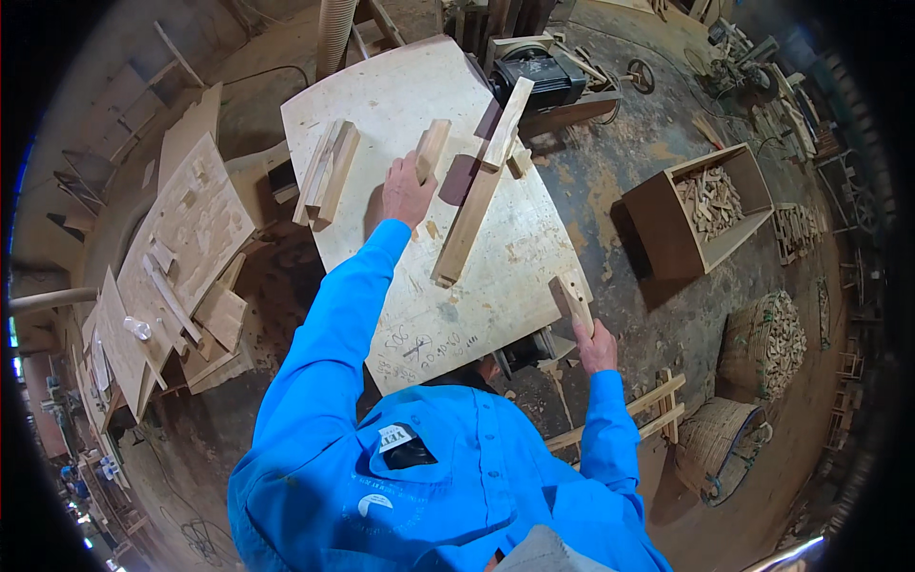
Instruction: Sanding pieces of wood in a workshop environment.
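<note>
My left hand [408, 194] is closed around the near end of a short wooden block [435, 141] on a pale plywood tabletop [419, 315]. At the table's right edge, my right hand [597, 347] grips the lower end of a small wooden piece [575, 294], which has dark spots on its face. Left of my left hand lie several wooden blocks [330, 170] side by side. To its right, a maroon sanding belt [461, 179] shows at a slot in the tabletop, with a long wooden bar [467, 227] alongside and a paler strip [508, 124] across the bar's far end.
A black motor [538, 76] sits beyond the table's far right corner. On the floor at right stand an open wooden box [658, 224] of offcuts and two woven baskets [753, 348], the nearer one [705, 458] tilted. Plywood sheets [195, 229] with scraps lie at left. A ribbed hose [335, 38] rises behind.
</note>
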Action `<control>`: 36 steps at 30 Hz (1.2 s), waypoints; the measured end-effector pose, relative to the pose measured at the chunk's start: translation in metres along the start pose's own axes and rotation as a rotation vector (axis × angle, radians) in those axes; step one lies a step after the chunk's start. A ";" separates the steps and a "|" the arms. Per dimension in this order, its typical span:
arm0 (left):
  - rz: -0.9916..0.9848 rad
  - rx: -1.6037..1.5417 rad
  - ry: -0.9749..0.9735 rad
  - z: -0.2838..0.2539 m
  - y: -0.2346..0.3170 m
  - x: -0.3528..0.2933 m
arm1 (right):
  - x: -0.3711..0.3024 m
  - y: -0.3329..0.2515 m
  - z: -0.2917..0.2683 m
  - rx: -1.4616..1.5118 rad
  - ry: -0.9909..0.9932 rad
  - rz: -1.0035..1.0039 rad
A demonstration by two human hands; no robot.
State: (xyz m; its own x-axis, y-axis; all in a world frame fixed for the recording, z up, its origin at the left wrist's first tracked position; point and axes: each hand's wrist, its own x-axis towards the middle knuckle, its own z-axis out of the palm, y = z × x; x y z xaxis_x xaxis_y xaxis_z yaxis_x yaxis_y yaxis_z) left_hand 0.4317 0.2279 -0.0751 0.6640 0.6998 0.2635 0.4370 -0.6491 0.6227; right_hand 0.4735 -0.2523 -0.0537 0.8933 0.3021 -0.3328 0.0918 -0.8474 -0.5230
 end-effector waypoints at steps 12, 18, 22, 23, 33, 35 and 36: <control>0.159 0.026 -0.040 0.056 0.040 0.059 | -0.003 -0.009 -0.002 -0.111 0.053 0.014; 0.151 0.050 -0.114 0.076 0.048 0.073 | -0.003 -0.014 -0.006 -0.111 -0.004 0.035; 0.126 0.052 -0.168 0.081 0.064 0.074 | -0.003 -0.008 -0.007 -0.128 0.008 0.035; 0.135 0.053 -0.171 0.082 0.066 0.075 | -0.003 -0.008 -0.007 -0.120 0.014 0.039; 0.001 -0.104 -0.190 0.092 0.050 0.070 | 0.000 -0.009 -0.006 -0.112 -0.016 0.019; -0.077 -0.075 -0.211 0.090 0.062 0.068 | 0.001 -0.006 -0.007 -0.122 -0.027 0.027; -0.076 -0.071 -0.193 0.087 0.059 0.067 | 0.000 -0.007 -0.006 -0.112 -0.047 0.028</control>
State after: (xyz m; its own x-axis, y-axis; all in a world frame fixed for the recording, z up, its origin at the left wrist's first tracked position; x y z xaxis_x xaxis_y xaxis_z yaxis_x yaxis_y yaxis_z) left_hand 0.5547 0.2106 -0.0843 0.7378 0.6711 0.0723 0.4504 -0.5693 0.6877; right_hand 0.4762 -0.2488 -0.0450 0.8746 0.2959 -0.3840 0.1181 -0.8984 -0.4231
